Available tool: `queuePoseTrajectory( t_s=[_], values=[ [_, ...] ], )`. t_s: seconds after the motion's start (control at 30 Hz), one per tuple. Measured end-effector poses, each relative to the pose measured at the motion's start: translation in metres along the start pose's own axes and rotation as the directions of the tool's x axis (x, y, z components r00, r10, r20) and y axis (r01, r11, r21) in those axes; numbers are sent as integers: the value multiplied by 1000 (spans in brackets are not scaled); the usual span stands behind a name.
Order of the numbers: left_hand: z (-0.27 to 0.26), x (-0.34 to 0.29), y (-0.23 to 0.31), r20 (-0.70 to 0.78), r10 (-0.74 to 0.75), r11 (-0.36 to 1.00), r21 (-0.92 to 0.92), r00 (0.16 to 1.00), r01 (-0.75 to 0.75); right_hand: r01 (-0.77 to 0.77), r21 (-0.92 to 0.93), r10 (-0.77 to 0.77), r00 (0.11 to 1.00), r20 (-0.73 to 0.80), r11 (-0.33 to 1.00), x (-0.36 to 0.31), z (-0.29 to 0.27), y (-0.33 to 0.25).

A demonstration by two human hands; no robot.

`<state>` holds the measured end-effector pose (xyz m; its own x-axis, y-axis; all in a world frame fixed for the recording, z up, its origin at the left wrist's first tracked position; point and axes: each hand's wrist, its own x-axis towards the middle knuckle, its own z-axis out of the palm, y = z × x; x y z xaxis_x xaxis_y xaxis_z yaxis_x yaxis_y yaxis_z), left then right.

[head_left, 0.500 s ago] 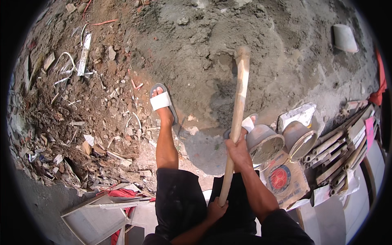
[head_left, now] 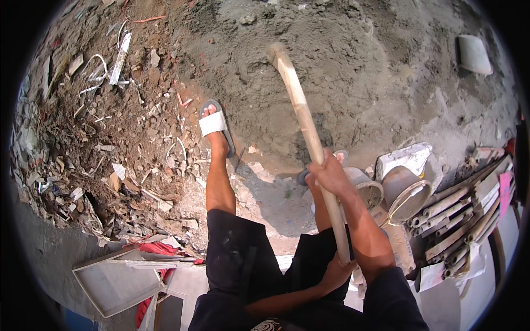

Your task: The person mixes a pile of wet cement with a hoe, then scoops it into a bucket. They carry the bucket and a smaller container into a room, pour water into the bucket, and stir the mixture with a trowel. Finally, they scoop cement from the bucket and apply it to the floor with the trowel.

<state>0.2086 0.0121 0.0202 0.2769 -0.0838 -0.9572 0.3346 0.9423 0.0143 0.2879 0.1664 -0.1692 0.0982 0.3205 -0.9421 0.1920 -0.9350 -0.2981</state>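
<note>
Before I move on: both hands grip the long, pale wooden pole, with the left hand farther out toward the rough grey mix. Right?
Not quite: the head view shows the right hand farther out toward the grey mix, the left hand closer in. Both do grip the pale wooden pole.

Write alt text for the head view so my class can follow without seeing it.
A person's left hand grips the near end of a long wooden handle, the right hand farther along, its far end over damp-looking grey mix. Rubble lies to the left; two buckets and a stack of poles are to the right.
</note>
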Motion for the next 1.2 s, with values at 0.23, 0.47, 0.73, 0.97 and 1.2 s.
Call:
queuePoseTrajectory(
  t_s=[0.23, 0.47, 0.73, 0.97, 1.2],
  values=[
    [-103, -8, 9, 146, -5, 839, 538, 989, -75, 149, 594, 177, 873, -455, 791, -37, -64, 25],
    [-329, 71, 151, 142, 311, 297, 925, 940, -238, 161, 885, 586, 695, -416, 437, 102, -7, -11],
    [-498, -102, 153, 118, 260, -50, 993, 958, -109, 267, 959, 434, 856, -280, 92, -32, 229, -60],
    [-432, -178, 111, -17, 251, -85, 996, 968, 40, -31, 993, 498, 867, -30, 115, -80, 227, -27],
    [-272, -29, 87, 128, 131, 213, 965, 983, -154, 374, 878, 492, 727, -478, 300, -46, 60, 108]
  ],
)
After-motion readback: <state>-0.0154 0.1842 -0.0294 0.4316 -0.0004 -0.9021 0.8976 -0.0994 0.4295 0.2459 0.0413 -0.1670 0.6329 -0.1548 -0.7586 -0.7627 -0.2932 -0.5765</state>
